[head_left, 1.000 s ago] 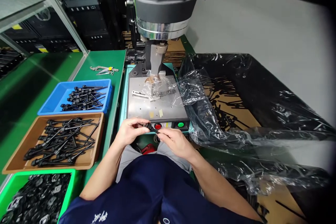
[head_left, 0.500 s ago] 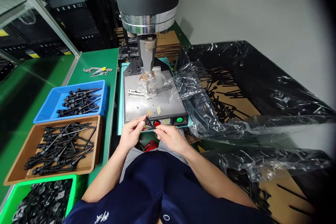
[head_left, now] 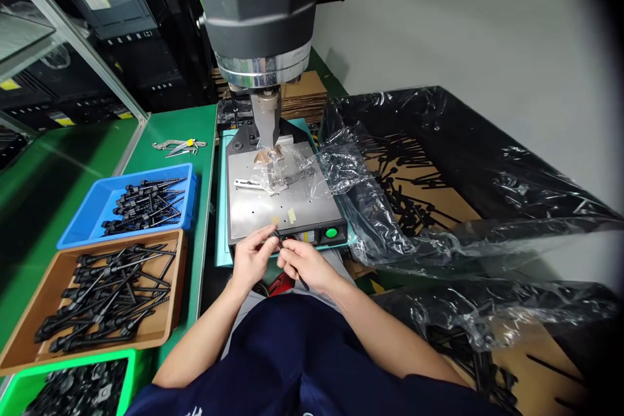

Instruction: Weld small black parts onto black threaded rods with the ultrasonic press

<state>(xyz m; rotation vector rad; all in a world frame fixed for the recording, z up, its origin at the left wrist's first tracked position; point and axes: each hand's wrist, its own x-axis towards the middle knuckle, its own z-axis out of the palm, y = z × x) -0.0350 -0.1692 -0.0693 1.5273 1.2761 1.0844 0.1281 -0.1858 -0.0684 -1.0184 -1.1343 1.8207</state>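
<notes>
In front of the metal base plate (head_left: 266, 214) my two hands meet over a slim black rod-like part (head_left: 277, 236). Its upper end is pinched in the fingers of my left hand (head_left: 252, 259). My right hand (head_left: 309, 264) is closed around it lower down, and a thin dark end pokes out below those fingers. Most of the part is hidden by my fingers. Beyond, a grey press head (head_left: 260, 6) stands over the plate, its metal tip (head_left: 266, 120) above a small fixture (head_left: 269, 159) wrapped in clear plastic.
At left are a blue bin (head_left: 88, 208) and a brown bin (head_left: 19, 338) of black threaded rods, and a green bin (head_left: 129, 370) of small black parts. Pliers (head_left: 178, 144) lie behind. A plastic-lined box (head_left: 463, 143) holds black rods at right. A green button (head_left: 331, 233) is on the base.
My right hand has slid closer to my left, covering more of the black part. The view has shifted slightly, so the machine and bins appear lower.
</notes>
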